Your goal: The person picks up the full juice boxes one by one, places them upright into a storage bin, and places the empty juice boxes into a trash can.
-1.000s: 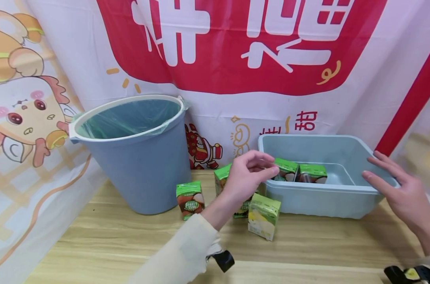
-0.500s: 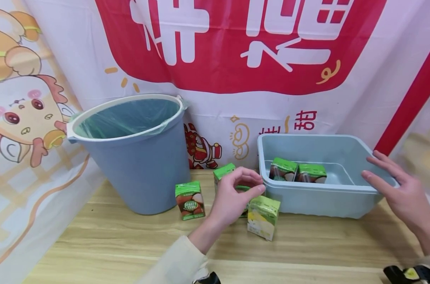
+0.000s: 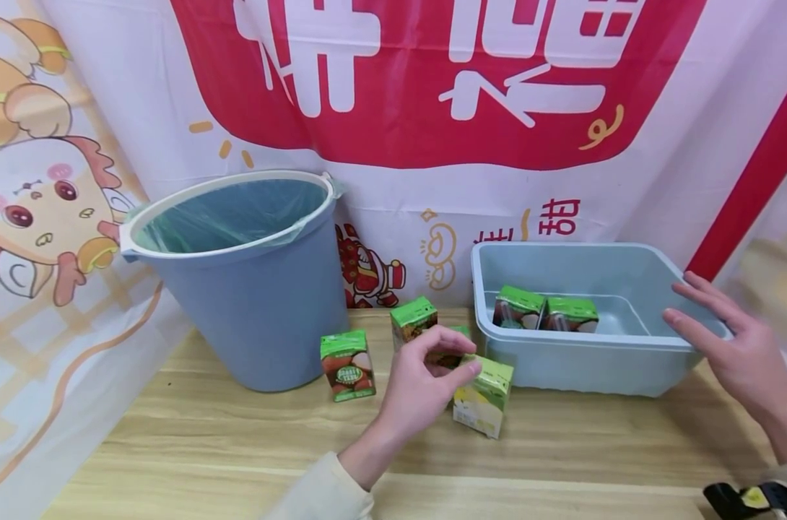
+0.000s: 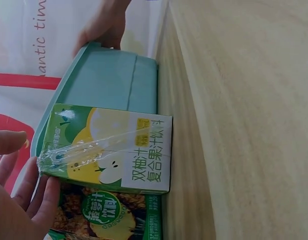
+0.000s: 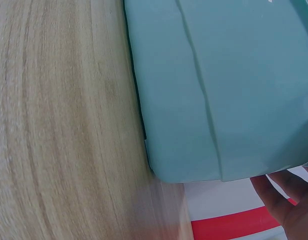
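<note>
In the head view my left hand (image 3: 419, 379) is at the yellow-green juice box (image 3: 479, 408), thumb tip over its top's left edge. The left wrist view has fingertips at a corner of that juice box (image 4: 109, 147), the thumb apart from it. Behind the hand, a partly hidden pineapple juice box (image 4: 106, 212) stands beside it. My right hand (image 3: 744, 354) rests on the right rim of the pale blue plastic bin (image 3: 582, 365), fingers fairly straight. In the right wrist view several fingers (image 5: 274, 197) lie along the bin's end wall.
Two green-topped juice boxes (image 3: 546, 310) sit inside the bin's left end. A lychee juice box (image 3: 348, 368) stands near the tall blue trash can (image 3: 257, 310), lined with a clear bag. Another green-topped box (image 3: 413, 318) stands behind my left hand. A printed cloth (image 3: 400, 155) hangs behind.
My left hand has moved left and down from the bin's left rim to the yellow-green juice box. The right hand stays at the bin's right rim.
</note>
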{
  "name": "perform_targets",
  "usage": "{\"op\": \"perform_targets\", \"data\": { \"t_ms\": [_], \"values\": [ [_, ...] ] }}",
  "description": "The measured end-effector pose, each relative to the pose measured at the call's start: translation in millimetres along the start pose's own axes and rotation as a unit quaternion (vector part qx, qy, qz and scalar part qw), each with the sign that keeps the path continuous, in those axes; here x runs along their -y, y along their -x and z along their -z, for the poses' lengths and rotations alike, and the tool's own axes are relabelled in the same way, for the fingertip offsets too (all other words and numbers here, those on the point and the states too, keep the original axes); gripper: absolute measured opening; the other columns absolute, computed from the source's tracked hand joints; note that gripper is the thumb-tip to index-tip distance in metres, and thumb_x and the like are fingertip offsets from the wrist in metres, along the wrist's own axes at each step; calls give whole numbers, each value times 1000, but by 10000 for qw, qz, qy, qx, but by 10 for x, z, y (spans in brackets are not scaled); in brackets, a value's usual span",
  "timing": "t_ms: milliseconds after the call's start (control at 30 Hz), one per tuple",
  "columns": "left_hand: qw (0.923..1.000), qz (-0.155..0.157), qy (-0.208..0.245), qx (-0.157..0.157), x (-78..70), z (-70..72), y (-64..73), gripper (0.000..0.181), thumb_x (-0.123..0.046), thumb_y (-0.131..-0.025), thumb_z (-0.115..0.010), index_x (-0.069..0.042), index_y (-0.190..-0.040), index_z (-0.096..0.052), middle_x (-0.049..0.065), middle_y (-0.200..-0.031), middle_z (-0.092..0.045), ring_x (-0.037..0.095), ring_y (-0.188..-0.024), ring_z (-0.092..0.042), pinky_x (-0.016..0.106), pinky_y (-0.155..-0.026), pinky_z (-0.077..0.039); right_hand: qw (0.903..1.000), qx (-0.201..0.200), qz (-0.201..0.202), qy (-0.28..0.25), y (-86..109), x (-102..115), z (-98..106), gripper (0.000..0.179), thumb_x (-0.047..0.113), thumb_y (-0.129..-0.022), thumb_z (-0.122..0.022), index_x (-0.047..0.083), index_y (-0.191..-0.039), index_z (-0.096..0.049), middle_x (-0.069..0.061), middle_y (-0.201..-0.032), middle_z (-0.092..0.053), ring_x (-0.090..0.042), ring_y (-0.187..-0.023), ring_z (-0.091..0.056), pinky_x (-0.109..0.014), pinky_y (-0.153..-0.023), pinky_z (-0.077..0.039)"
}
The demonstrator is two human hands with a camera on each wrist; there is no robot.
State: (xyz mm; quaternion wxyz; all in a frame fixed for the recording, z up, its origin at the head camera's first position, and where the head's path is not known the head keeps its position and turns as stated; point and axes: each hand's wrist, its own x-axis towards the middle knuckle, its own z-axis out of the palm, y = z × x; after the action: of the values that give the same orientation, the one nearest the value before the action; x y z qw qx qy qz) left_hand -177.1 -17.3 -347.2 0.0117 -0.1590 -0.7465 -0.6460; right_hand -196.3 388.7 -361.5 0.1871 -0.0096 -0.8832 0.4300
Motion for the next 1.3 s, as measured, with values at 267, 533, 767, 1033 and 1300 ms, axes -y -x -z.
{"op": "perform_targets", "data": {
  "t_ms": [267, 533, 767, 1033, 1300],
  "values": [
    [9995, 21, -275, 181, 28, -36, 44, 28, -15, -88, -85, -24, -112, -75, -7, -118, -73, 17, -101, -69, 24, -78, -60, 10000, -42, -23, 20, -6, 4, 2, 66, 37, -106, -62, 22, -166, -38, 28, -174, -14, -24, -169, -2, -82, -120, -14],
    [9963, -53, -730, 444, 23, -38, 72, 34, -18, -84, -89, -27, -113, -76, -10, -120, -74, 11, -112, -67, 29, -84, -60, 10000, 2, -85, 9, -32, 26, -10, 67, 39, -106, -62, 22, -166, -38, 28, -174, -13, -29, -169, -3, -83, -117, -18],
    [9941, -227, -900, 566, 76, -72, 60, 36, -19, -80, -92, -26, -112, -77, -13, -115, -76, 4, -107, -67, 40, -105, -53, 10000, -37, -71, 10, -12, 6, -3, 67, 38, -106, -62, 21, -166, -38, 28, -174, -13, -27, -169, -2, -84, -117, -16],
    [9914, -261, -1088, 682, 89, -52, 61, 31, -17, -80, -92, -30, -105, -79, -12, -119, -76, 5, -112, -64, 35, -103, -51, 9999, -3, -103, 21, -7, 8, 0, 67, 39, -106, -61, 23, -166, -37, 30, -173, -13, -24, -169, -2, -77, -124, -14],
    [9897, -266, -1177, 776, 106, -19, 59, 31, -16, -78, -93, -32, -102, -81, -5, -124, -78, 11, -125, -65, 41, -115, -44, 9999, -16, -115, 80, 5, -2, -5, 66, 38, -107, -61, 23, -166, -37, 31, -173, -13, -24, -169, -3, -75, -125, -15]
  ]
}}
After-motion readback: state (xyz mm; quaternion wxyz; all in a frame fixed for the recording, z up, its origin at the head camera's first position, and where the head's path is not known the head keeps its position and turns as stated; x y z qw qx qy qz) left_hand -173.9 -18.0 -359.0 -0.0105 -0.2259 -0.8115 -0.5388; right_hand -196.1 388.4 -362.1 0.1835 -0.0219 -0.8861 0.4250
